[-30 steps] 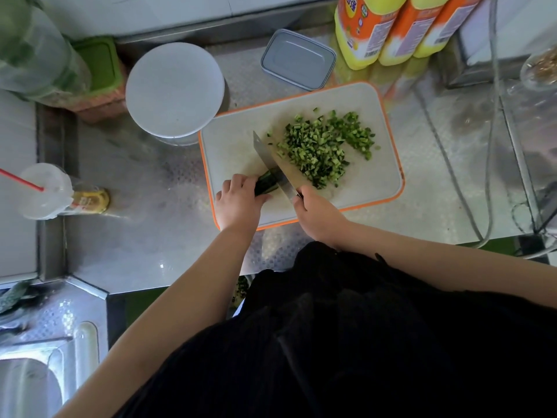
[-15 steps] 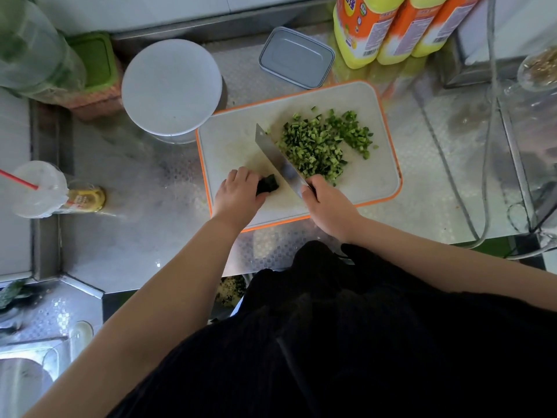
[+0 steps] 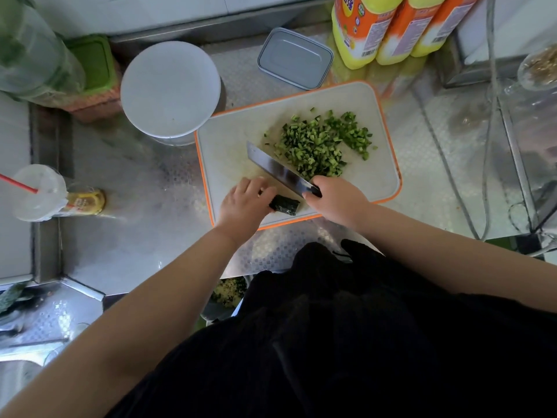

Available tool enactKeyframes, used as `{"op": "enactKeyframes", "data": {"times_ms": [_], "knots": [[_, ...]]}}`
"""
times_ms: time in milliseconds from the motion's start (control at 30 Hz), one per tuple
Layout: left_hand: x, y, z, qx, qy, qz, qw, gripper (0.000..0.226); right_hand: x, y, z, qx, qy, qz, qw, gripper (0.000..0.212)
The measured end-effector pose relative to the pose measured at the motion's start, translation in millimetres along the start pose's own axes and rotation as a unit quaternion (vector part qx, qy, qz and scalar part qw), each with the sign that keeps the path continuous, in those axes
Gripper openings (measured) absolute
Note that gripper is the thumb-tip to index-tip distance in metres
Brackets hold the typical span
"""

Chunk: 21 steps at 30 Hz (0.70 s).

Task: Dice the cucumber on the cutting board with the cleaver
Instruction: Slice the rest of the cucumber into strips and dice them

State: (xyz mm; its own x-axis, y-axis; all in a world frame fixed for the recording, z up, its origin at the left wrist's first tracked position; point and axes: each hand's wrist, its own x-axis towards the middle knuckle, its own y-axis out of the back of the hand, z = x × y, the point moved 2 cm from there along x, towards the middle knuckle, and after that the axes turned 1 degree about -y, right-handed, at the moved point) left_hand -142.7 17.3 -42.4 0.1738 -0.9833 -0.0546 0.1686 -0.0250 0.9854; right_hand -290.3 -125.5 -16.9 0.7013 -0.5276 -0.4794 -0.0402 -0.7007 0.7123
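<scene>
A white cutting board (image 3: pixel 229 146) with an orange rim lies on the steel counter. A heap of diced cucumber (image 3: pixel 322 140) covers its far right part. My left hand (image 3: pixel 244 203) holds a short dark stub of cucumber (image 3: pixel 284 205) down at the board's near edge. My right hand (image 3: pixel 334 199) grips the handle of the cleaver (image 3: pixel 277 170). The blade runs diagonally up and left from that hand, between the stub and the heap.
A white round lid or bowl (image 3: pixel 170 89) sits left of the board, a grey lidded box (image 3: pixel 294 58) behind it. Yellow-orange bottles (image 3: pixel 388 25) stand at the back right. A plastic cup with a red straw (image 3: pixel 39 191) is far left. A cable (image 3: pixel 452 176) runs right of the board.
The cleaver has moved off the cucumber stub toward the diced heap. More of the stub now shows beside my left hand, near the board's front edge.
</scene>
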Motion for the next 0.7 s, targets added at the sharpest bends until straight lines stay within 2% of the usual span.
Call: {"op": "enactKeyframes", "data": {"times_ms": [67, 133, 333, 567, 700], "knots": [[-6, -4, 4, -0.049, 0.072, -0.001, 0.996, 0.031, -1, -4, 0, -0.009, 0.003, 0.0, 1.0, 0.031], [-10, -9, 8, -0.063, 0.097, 0.008, 0.993, 0.024, -3, -7, 0, -0.018, 0.007, -0.01, 1.0, 0.027], [-12, -15, 11, -0.06, 0.109, 0.083, 0.989, 0.017, -3, -7, -5, -0.027, 0.026, -0.028, 0.999, 0.024], [-8, -22, 5, -0.078, 0.132, 0.101, 0.983, 0.018, 3, 1, -10, -0.021, 0.05, -0.039, 0.998, 0.033], [-9, -23, 9, -0.079, 0.132, 0.114, 0.981, 0.021, 4, 2, -11, -0.048, 0.054, -0.038, 0.997, 0.031]]}}
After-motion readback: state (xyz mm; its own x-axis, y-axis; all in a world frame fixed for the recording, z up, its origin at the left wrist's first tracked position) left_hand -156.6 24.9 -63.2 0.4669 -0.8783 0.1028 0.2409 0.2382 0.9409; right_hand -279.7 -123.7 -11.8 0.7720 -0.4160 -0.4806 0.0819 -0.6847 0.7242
